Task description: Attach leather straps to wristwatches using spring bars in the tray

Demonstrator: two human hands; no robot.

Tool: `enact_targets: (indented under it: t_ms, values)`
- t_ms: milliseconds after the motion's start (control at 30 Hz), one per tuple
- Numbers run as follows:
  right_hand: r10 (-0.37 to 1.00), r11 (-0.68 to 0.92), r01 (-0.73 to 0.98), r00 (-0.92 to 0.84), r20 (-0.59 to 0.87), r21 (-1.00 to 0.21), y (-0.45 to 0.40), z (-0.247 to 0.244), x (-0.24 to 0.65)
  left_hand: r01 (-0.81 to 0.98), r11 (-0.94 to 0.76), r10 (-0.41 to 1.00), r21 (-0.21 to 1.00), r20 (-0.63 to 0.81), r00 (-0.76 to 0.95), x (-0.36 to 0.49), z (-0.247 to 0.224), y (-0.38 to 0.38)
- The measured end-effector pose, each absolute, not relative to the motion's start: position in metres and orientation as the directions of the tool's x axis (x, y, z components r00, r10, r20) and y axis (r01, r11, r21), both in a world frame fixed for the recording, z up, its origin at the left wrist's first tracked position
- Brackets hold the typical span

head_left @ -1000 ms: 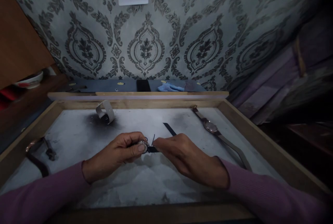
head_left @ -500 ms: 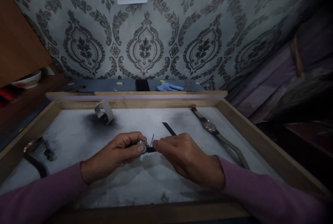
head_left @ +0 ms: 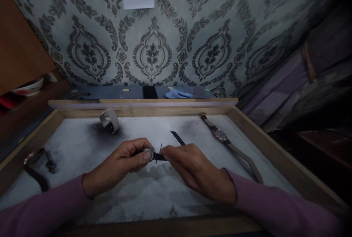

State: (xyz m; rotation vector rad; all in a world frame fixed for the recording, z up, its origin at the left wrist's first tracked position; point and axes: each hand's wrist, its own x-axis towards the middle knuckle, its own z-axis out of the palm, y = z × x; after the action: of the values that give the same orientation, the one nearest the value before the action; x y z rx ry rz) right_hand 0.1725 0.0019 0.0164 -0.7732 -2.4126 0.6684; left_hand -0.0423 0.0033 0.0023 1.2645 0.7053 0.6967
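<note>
My left hand [head_left: 133, 155] is closed around a small wristwatch [head_left: 149, 154], thumb over its round silvery case. A short dark watch strap [head_left: 160, 157] runs from the case to my right hand [head_left: 192, 167], whose fingers are pinched at its end. Beside those fingertips a thin dark sliver [head_left: 161, 148] stands up across the strap; what it is I cannot make out. A flat dark strip [head_left: 176, 137] with a pale edge and slanted tip shows just beyond my right hand. Its lower end is hidden, so whether it is held or lying there I cannot tell.
A shallow wooden-rimmed tray [head_left: 137, 111] with a white bottom lies under my hands. Inside are a white looped band [head_left: 110, 120], a long-strapped watch [head_left: 220, 135] and a brown curved strap [head_left: 35, 171]. A blue cloth [head_left: 178, 94] and black flat object [head_left: 150, 92] lie behind.
The view has shifted slightly. The thin sliver now crosses the strap and pokes out below it, and more strap shows between my hands. Both hands keep their grip.
</note>
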Motion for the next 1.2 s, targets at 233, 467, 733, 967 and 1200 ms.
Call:
enact_targets:
  t_ms: [233,467,733,967,1200]
  values:
    - [0.707,0.547,0.344,-0.677,0.202,-0.763,0.001,0.0202,0.1706,-0.044,0.114,0.818,0.992,-0.069,0.571,-0.0425,0.0023,0.0027]
    - [0.742,0.427,0.333,-0.661,0.115,-0.841,0.0006,0.0222,0.1697,-0.005,0.072,0.821,0.997,-0.056,0.568,-0.0423,0.0074,0.002]
    - [0.747,0.412,0.314,-0.654,0.12,-0.855,0.0001,0.024,0.1684,0.013,0.039,0.824,0.999,-0.039,0.565,-0.0416,0.0109,0.0008]
    - [0.742,0.444,0.314,-0.654,0.147,-0.839,0.0003,0.0236,0.1684,-0.008,0.049,0.822,0.999,-0.035,0.568,-0.0421,0.0094,0.0014]
    - [0.749,0.404,0.331,-0.655,0.101,-0.853,0.0004,0.024,0.1682,0.03,0.027,0.819,0.999,-0.039,0.572,-0.0419,0.011,0.0018]
